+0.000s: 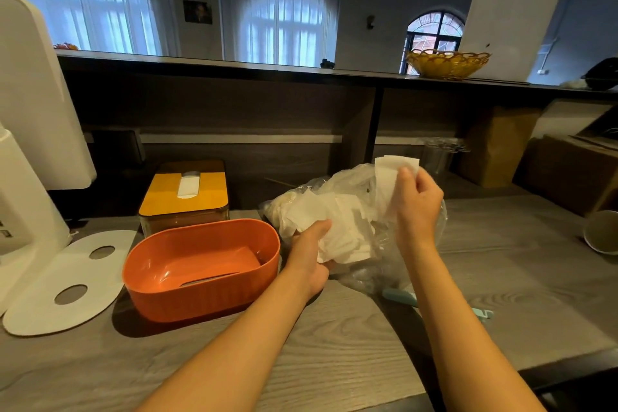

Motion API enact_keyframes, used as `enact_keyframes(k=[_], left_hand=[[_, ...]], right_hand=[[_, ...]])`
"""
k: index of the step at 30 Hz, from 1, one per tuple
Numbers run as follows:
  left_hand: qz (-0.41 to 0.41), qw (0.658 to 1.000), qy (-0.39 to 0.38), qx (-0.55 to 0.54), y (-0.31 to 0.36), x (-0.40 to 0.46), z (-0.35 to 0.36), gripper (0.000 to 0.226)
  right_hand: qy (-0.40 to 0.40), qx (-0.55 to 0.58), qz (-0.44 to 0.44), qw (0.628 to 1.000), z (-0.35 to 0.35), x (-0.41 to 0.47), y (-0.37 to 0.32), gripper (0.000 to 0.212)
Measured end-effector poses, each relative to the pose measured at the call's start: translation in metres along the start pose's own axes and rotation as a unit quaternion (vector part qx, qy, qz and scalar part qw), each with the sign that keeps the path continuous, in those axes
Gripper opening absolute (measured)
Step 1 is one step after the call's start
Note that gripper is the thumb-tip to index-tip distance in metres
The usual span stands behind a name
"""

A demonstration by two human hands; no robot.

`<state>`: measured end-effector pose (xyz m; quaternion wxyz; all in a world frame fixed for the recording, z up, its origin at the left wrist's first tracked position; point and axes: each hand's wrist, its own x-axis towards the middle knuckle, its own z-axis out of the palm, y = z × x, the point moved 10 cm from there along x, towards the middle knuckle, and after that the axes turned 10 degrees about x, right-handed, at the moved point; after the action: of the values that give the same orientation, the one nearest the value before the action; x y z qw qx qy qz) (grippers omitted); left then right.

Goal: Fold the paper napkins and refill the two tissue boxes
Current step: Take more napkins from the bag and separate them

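I have both forearms stretched out over the grey wood-grain counter [334, 361]. My left hand [309, 252] is turned palm-inward, fingers curled around a loose wad of white paper napkins [337, 231] at the mouth of a clear plastic bag [374, 264] lying on the counter. My right hand [418, 201] is raised higher, wrist bent, thumb and fingertips pinching one napkin [393, 165] lifted above the bag. Just left of my left hand sits the orange tissue box [200, 291], open and upturned. Behind it stands the second box, its yellow lid [185, 192] on, with a tissue showing at the slot.
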<state>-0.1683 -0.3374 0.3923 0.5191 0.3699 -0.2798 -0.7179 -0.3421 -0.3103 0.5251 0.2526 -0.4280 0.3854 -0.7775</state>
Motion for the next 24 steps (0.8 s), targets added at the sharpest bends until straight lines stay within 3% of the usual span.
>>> enact_keyframes(k=[3,6,8,12,15,21,24], left_hand=[[0.004,1.000,-0.002,-0.011,-0.002,0.000,0.003,0.033],[0.020,1.000,-0.008,-0.013,-0.003,0.006,0.002,0.053],[0.042,0.999,-0.014,-0.016,0.001,0.004,0.004,0.055],[0.041,0.999,-0.022,0.012,0.004,-0.005,0.009,0.041],[0.033,0.997,-0.021,0.070,0.000,-0.004,0.010,0.027],[0.039,0.996,-0.010,0.085,-0.006,0.008,0.005,0.041],[0.052,0.993,0.010,0.105,-0.005,0.009,0.002,0.035]], right_hand=[[-0.095,0.024,0.030,0.995,0.026,-0.008,0.003,0.015],[-0.174,-0.077,0.041,0.981,0.058,-0.024,0.023,0.018],[-0.200,-0.131,0.045,0.970,0.071,-0.033,0.037,0.021],[-0.198,-0.182,0.087,0.959,0.071,-0.035,0.057,0.024],[-0.177,-0.192,0.063,0.963,0.063,-0.030,0.055,0.028],[-0.136,-0.217,0.020,0.966,0.051,-0.024,0.047,0.027],[-0.129,-0.203,0.016,0.970,0.051,-0.024,0.043,0.029]])
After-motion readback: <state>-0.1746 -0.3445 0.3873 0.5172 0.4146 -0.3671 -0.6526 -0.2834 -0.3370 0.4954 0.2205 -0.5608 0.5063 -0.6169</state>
